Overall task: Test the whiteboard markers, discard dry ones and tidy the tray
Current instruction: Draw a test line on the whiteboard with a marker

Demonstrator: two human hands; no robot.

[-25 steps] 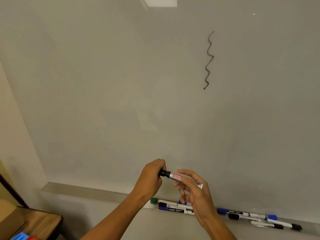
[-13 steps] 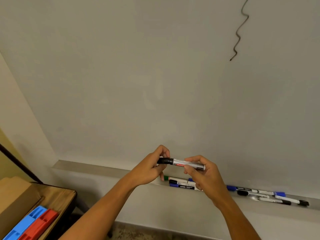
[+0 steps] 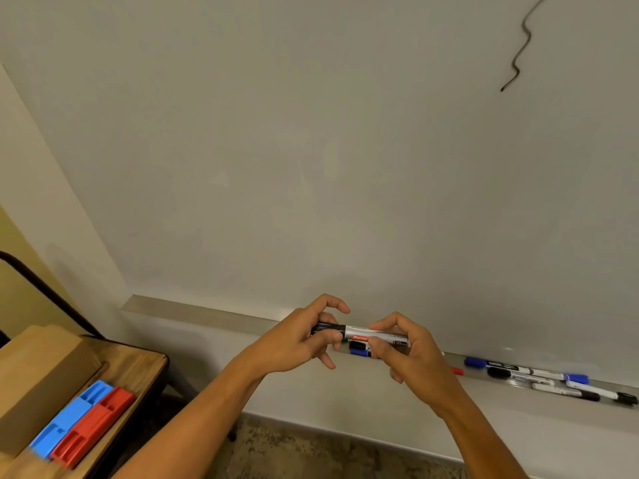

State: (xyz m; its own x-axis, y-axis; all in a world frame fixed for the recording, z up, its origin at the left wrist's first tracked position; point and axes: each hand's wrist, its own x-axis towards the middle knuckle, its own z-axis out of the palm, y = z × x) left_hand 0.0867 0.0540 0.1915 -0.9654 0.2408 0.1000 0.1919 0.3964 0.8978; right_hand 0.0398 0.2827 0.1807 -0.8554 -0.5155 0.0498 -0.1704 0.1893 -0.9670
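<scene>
**Black marker held w/ cap on, more pens left in tray**

A black marker point(image 3: 366, 336) is held flat in front of the whiteboard point(image 3: 311, 150), just above the tray point(image 3: 207, 311). Its black cap end is pinched by the left hand point(image 3: 304, 337), w/ thumb and fingers curled round it. Its grey body is gripped by the right hand point(image 3: 411, 357), fingers bent round the far end. The cap looks to be on the pen.

A thin wavy line point(image 3: 518, 53) is seen high on the board, top right. So one test is prob. done, and it looks faint. This pen is not yet put back or thrown out.

More pens are left in the tray: a blue and a black one partly hidden behind the hands point(image 3: 358, 349), a red tip point(image 3: 457, 370), and a loose bunch of blue and black pens point(image 3: 539, 378) on the right, not lined up. Most of the job is prob. still to do.

Lots of bare board is open on the left & middle for test lines. The tray lip is narrow, so pens could be knocked off. A wood table point(image 3: 138, 368) is at lower left, w/ a cardboard box point(image 3: 38, 371) and blue and red plastic blocks point(image 3: 83, 423) on it. No bin is seen.
</scene>
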